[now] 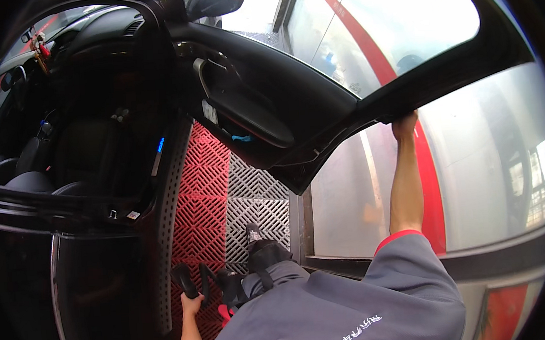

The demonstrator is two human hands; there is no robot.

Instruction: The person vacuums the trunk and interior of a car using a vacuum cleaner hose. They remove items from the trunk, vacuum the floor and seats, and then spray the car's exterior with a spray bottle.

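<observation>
An open black car door (313, 82) stretches across the upper middle, its window frame slanting to the right. My right hand (405, 123) is raised and grips the lower edge of that frame near its rear end; the fingers are partly hidden behind it. Low at the left, beside the car body, my left hand (192, 302) is closed round a black vacuum-type nozzle or handle (185, 279); a black hose-like curve shows just beside it. Left of the door, the dark car interior (85, 135) shows a seat, a dashboard and a lit sill plate (159, 154).
Red grating tiles (197, 184) and grey ones (256, 204) cover the floor between the car and a glazed wall (350, 202) with a red stripe. My shoe (253, 233) stands on the grey tiles. A perforated side step (171, 215) runs along the car.
</observation>
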